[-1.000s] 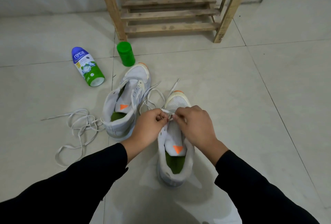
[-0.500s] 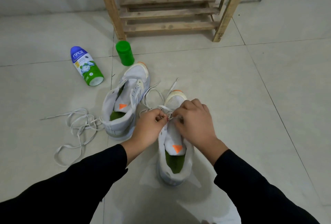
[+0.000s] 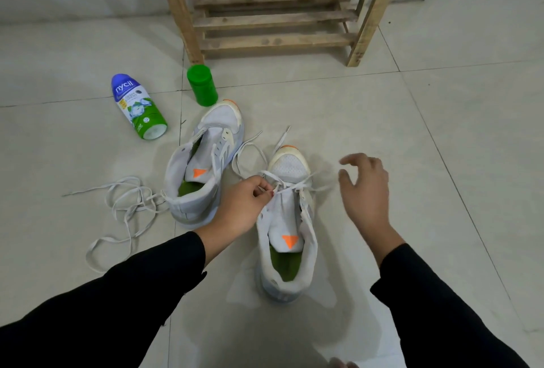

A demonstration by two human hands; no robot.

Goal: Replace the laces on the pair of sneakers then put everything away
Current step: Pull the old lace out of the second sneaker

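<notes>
Sneaker (image 3: pixel 290 220) with green insole (image 3: pixel 279 263) sits between the hands. Left hand (image 3: pixel 238 205) pinches its lace (image 3: pixel 297 187); right hand (image 3: pixel 365 188) hovers alongside, fingers loosely spread, holding nothing.

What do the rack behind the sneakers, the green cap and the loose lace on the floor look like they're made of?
Rack: bare wood, apparently unfinished; grain and dark knots show on the slats.
Green cap: probably plastic; smooth, uniform colour, slight sheen.
Loose lace: likely flat woven fabric; matte and limp, lying in soft loops.
</notes>
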